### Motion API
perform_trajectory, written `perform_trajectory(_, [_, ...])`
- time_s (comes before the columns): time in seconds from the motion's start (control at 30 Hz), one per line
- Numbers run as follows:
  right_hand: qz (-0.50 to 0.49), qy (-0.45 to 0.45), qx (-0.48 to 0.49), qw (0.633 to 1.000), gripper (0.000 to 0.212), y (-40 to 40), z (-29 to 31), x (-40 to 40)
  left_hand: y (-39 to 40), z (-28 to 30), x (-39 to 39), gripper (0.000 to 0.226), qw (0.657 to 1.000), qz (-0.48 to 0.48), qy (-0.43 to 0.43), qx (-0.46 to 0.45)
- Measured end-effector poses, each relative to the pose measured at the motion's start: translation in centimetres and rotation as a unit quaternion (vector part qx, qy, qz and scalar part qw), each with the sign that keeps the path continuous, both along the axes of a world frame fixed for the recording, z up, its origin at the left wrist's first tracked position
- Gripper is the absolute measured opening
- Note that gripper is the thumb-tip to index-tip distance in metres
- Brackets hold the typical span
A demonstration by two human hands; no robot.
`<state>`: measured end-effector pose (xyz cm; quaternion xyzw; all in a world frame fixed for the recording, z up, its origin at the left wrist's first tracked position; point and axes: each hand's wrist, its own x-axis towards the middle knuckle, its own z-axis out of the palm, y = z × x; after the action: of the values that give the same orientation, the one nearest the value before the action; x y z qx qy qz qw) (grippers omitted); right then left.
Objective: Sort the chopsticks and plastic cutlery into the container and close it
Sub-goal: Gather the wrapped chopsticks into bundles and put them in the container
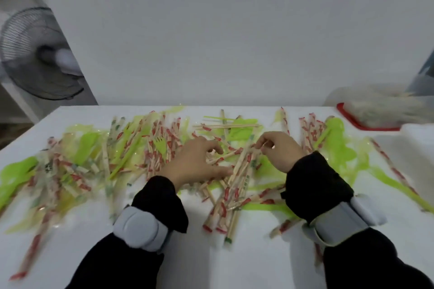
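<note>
While the head view is blurred at its edges, the middle reads well enough: a white tabletop (246, 253) covered in a wide scatter of paper-wrapped chopsticks (162, 148) mixed with green plastic cutlery (338, 145), running from the left edge to the right. A green fork (160, 146) lies on the pile left of centre. Left hand (197, 162) sits palm down on the heap at centre, fingers spread and bent, tips touching wrapped chopsticks; whether it actually grips any, cannot tell. Right hand (279, 150) is just beside it, fingers curled, thumb and fingertips pinching the top end of a bundle of wrapped chopsticks (242, 169) that slants down toward the near edge. Both arms wear black sleeves with a grey wrist band (138, 230) on the left one and a grey band on the right. The container (385, 110), clear with a red rim, sits at the far right corner of the tabletop, well apart from both hands, already holding pale sticks; too blurred to tell more. A standing fan (35, 54) is at the left behind the tabletop, by a white wall (234, 30).
</note>
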<state>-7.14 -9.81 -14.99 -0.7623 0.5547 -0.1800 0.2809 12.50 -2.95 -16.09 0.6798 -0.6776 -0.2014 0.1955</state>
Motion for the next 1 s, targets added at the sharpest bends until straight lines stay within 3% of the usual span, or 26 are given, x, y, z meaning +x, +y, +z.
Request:
perform_trajectory(0.13, [-0.009, 0.014, 0.003, 1.000, 0.027, 0.3, -1.0, -1.5, -0.7, -0.6, -3.6, 0.017, 0.998, -0.017, 0.002, -0.060])
perform_trajectory(0.33, [0.007, 0.021, -0.010, 1.000, 0.022, -0.1, -1.7, 0.1, -1.1, -1.8, -5.1, 0.035, 0.990, -0.015, -0.129, -0.053])
perform_trajectory(0.47, [0.008, -0.009, -0.038, 0.999, 0.023, -0.4, -2.6, 0.3, -1.5, -1.9, -5.3, 0.018, 0.991, 0.034, -0.109, -0.074])
perform_trajectory(0.53, [0.016, -0.029, -0.049, 0.998, 0.023, -0.3, -2.9, 0.2, -1.6, -1.6, -4.8, 0.018, 0.991, 0.088, -0.028, -0.092])
perform_trajectory(0.6, [0.012, -0.042, -0.069, 0.997, 0.020, -0.1, -2.9, 0.0, -1.3, -1.0, -3.8, 0.023, 0.970, 0.144, 0.167, -0.102])
perform_trajectory(0.67, [-0.010, -0.054, -0.097, 0.994, 0.017, 0.1, -2.9, -0.2, -1.2, -0.6, -2.5, 0.023, 0.904, 0.190, 0.356, -0.141])
perform_trajectory(0.8, [0.014, -0.028, -0.133, 0.991, 0.034, 0.1, -3.0, 0.2, -1.7, -0.5, -0.6, 0.017, 0.746, 0.247, 0.592, -0.181])
perform_trajectory(0.87, [0.041, 0.091, -0.155, 0.983, 0.047, 0.2, -3.3, 0.9, -1.9, -0.8, -0.5, 0.015, 0.719, 0.271, 0.614, -0.183])
perform_trajectory(0.93, [0.057, 0.203, -0.174, 0.962, 0.046, 0.5, -3.8, 2.0, -2.0, -1.0, -0.6, 0.014, 0.727, 0.285, 0.600, -0.173])
perform_trajectory(1.0, [0.050, 0.215, -0.171, 0.960, 0.036, 0.7, -3.9, 2.4, -2.2, -1.0, -0.7, 0.013, 0.730, 0.271, 0.608, -0.154])
